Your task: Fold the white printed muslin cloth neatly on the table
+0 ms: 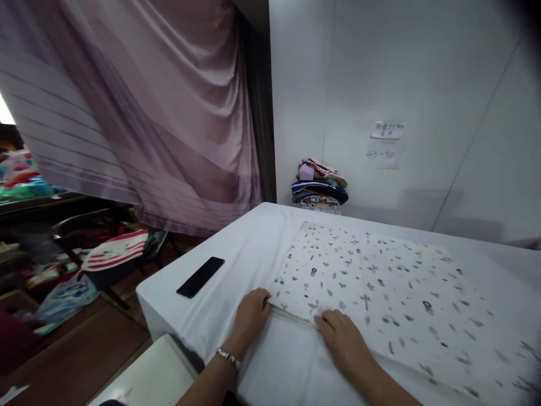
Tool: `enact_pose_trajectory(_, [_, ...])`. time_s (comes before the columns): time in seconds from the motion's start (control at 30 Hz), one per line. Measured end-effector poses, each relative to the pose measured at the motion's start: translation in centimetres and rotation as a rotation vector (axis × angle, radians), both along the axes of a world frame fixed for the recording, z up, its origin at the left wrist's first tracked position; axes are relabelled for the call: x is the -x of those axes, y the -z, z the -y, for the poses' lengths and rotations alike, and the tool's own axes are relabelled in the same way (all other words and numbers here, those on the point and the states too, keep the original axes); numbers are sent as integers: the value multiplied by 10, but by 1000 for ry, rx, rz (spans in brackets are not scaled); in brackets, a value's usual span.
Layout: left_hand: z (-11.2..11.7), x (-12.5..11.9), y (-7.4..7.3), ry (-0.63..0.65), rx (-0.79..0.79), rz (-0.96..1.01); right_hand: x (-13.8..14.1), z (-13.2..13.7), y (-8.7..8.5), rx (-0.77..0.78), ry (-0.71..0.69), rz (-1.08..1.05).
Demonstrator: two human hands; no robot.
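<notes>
Left grip (250, 311) curls at the near left corner of the folded printed cloth (338, 270), and right grip (341, 338) lies with bent fingers on its near edge; whether either one pinches the layers cannot be told. Spread flat, the cloth lies on the white-covered worktop (240, 248), well apart from a black phone (200, 277) to its left.

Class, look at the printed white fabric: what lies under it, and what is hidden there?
Under the printed white fabric is the white tablecloth, showing beyond its edges. The area directly beneath is covered, so whether anything else lies there cannot be told.
</notes>
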State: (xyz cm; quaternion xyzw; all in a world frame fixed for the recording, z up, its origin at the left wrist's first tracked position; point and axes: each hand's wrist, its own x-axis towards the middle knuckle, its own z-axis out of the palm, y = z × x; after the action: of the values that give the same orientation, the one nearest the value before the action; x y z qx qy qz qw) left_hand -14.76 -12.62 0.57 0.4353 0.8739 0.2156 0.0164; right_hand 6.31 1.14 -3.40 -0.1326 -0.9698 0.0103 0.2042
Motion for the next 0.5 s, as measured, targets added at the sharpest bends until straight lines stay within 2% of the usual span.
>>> enact_pose_trajectory(0.17, [3, 4, -1, 25, -17, 50, 1, 0, 0, 20, -6, 14])
enact_pose_trajectory(0.3, [2, 13, -7, 15, -5, 244, 3, -1, 1, 23, 2, 11])
enact_pose_trajectory(0.4, [-6, 20, -13, -26, -4, 368, 5, 2, 1, 27, 8, 19])
enact_pose_trajectory(0.5, [-23, 23, -18, -60, -19, 340, 5, 4, -6, 74, 15, 25])
